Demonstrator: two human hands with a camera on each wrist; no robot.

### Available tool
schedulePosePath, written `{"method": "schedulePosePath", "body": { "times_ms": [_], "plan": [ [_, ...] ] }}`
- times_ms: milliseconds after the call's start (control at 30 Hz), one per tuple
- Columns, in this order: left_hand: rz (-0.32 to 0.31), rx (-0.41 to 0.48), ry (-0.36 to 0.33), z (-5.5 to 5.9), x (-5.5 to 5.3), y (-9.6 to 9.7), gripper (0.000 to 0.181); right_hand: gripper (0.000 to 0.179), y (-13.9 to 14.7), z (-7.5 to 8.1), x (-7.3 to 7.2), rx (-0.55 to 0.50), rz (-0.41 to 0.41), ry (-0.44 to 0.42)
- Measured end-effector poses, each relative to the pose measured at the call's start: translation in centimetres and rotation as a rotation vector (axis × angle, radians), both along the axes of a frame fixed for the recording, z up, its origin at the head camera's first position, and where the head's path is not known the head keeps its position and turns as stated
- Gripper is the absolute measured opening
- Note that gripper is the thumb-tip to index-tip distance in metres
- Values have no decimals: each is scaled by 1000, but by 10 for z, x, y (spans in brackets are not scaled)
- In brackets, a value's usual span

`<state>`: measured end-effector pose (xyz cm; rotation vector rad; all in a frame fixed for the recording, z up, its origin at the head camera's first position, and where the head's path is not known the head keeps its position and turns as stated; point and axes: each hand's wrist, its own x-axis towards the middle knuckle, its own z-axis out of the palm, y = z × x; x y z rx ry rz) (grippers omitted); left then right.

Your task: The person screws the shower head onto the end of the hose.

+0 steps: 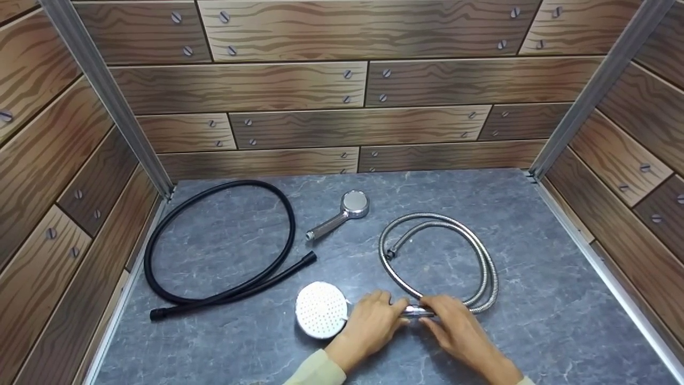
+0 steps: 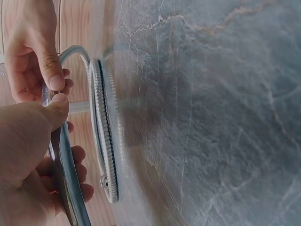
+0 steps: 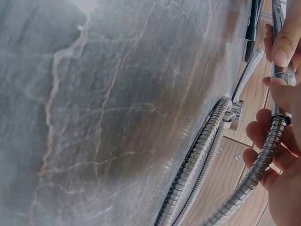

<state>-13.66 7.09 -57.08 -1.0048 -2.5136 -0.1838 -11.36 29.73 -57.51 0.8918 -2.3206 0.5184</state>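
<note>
Fingers curled, the left hand [image 1: 371, 321] gripped the white-faced shower head [image 1: 321, 310] and the right hand [image 1: 464, 329] the silver shower hose [image 3: 257, 172], whose springy pull could have cross-threaded them.

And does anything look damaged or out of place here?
Nothing stands out. The black hose and small shower head lie on the table without visible damage; the left hand holds the large shower head, the right hand the metal hose.

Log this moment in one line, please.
left hand grips white-faced shower head | right hand grips metal hose near end | black hose untouched
</note>
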Motion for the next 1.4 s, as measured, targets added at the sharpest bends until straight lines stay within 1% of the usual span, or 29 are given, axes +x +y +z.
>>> {"method": "schedulePosePath", "body": {
  "times_ms": [200,267,433,633,800,967,1167,1267,1400],
  "plan": [
    [-1,26,-26,0,1,0,25,35,0,0,1,-5,0,-33],
    [0,30,-30,0,1,0,25,38,0,0,1,-10,3,-28],
    [3,30,-22,0,1,-1,25,46,1,0,1,-12,3,-11],
    [-1,38,-16,0,1,-1,26,43,1,-1,1,-7,5,-6],
    [2,36,-20,0,1,-1,26,40,1,0,1,-4,0,-21],
    [8,35,-16,-1,1,-2,26,41,1,0,1,-5,-10,-29],
    [19,27,20,-1,1,-1,27,46,2,-1,1,5,1,14],
    [17,27,30,-1,1,-1,27,44,2,-1,0,11,6,34],
    [11,30,28,0,1,-1,26,41,2,-1,0,12,3,29]
  ]
}}
